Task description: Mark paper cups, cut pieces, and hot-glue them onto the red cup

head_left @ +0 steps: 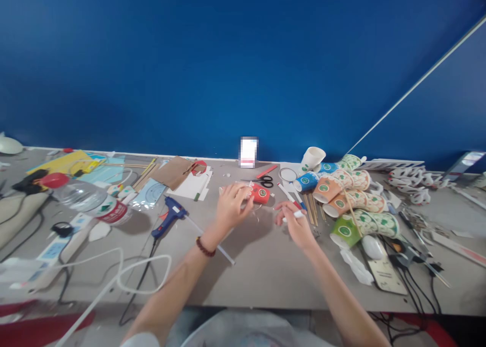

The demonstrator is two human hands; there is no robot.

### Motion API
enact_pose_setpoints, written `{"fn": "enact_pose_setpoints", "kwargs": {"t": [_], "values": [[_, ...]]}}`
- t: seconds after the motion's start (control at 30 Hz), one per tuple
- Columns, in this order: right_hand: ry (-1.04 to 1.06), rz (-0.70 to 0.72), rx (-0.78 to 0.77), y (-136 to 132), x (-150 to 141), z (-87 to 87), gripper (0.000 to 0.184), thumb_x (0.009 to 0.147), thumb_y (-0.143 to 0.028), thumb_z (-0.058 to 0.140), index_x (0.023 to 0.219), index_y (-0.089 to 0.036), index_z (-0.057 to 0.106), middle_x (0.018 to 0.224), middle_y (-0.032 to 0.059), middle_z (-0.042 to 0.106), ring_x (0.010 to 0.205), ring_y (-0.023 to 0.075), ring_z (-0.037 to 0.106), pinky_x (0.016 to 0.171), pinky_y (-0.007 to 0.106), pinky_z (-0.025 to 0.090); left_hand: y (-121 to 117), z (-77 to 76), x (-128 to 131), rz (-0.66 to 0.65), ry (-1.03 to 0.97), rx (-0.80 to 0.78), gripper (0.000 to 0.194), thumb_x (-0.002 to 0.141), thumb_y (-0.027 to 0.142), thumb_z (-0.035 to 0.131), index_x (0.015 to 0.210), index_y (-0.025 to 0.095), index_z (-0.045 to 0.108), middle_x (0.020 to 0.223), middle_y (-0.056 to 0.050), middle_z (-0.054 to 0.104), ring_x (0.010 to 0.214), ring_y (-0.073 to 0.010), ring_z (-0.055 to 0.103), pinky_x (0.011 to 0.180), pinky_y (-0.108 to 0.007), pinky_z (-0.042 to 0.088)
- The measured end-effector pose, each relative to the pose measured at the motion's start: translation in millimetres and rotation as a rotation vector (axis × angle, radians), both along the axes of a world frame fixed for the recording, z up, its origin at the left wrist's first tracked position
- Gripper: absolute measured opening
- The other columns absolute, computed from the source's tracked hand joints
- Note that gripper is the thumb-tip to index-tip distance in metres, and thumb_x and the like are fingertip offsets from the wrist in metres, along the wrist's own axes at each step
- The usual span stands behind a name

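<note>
A red paper cup (261,194) with a round green emblem lies on its side in the middle of the table. My left hand (232,204) is closed on the cup's left end, fingers over the top and thumb at the near side. To the right, my right hand (295,221) grips a white marker (293,215), held apart from the cup. Black-handled scissors (266,180) lie just behind the cup. Several markers (288,195) rest beyond my right hand.
Blue, orange and green paper cups (349,228) lie stacked at right. A blue glue gun (169,216) and a water bottle (89,198) are at left, near a power strip (56,251). A phone (248,152) leans on the blue wall.
</note>
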State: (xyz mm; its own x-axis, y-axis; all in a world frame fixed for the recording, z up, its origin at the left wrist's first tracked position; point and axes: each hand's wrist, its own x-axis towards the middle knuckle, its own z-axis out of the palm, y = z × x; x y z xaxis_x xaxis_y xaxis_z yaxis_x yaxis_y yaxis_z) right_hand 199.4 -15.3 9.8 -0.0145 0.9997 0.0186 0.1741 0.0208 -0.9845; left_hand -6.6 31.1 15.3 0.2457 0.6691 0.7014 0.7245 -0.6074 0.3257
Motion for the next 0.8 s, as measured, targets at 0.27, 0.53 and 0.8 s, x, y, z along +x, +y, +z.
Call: {"fn": "enact_pose_setpoints", "kwargs": {"t": [0.27,0.53,0.8], "values": [[-0.455,-0.035,-0.049,77,16,-18.8,0.036,0.073,-0.016,0.052,0.109,-0.019,0.054,0.084,0.0013,0.064,0.063,0.014,0.056,0.059,0.026,0.043,29,-44.8,-21,0.139,0.053,0.078,0.023,0.081,0.032,0.057,0.098,0.019,0.065,0.103,-0.011,0.066,0.097,-0.027,0.059,0.09,-0.041,0.04],[-0.733,0.092,0.011,128,16,-0.8,0.032,0.073,-0.01,0.055,0.101,-0.019,0.067,0.087,0.005,0.069,0.078,0.0179,0.061,0.069,0.026,0.044,30,-55.9,-20,0.125,0.16,-0.016,0.054,0.073,0.049,0.066,0.117,0.018,0.06,0.118,-0.016,0.062,0.112,-0.0327,0.054,0.104,-0.049,0.031],[-0.698,-0.055,0.066,136,25,12.1,0.027,0.077,-0.014,0.056,0.1,-0.019,0.066,0.094,0.0054,0.069,0.083,0.0174,0.064,0.076,0.028,0.047,33,-57.9,-21,0.179,0.12,-0.087,0.035,0.081,0.028,0.058,0.115,0.018,0.06,0.115,-0.013,0.064,0.108,-0.0296,0.057,0.096,-0.044,0.039]]}}
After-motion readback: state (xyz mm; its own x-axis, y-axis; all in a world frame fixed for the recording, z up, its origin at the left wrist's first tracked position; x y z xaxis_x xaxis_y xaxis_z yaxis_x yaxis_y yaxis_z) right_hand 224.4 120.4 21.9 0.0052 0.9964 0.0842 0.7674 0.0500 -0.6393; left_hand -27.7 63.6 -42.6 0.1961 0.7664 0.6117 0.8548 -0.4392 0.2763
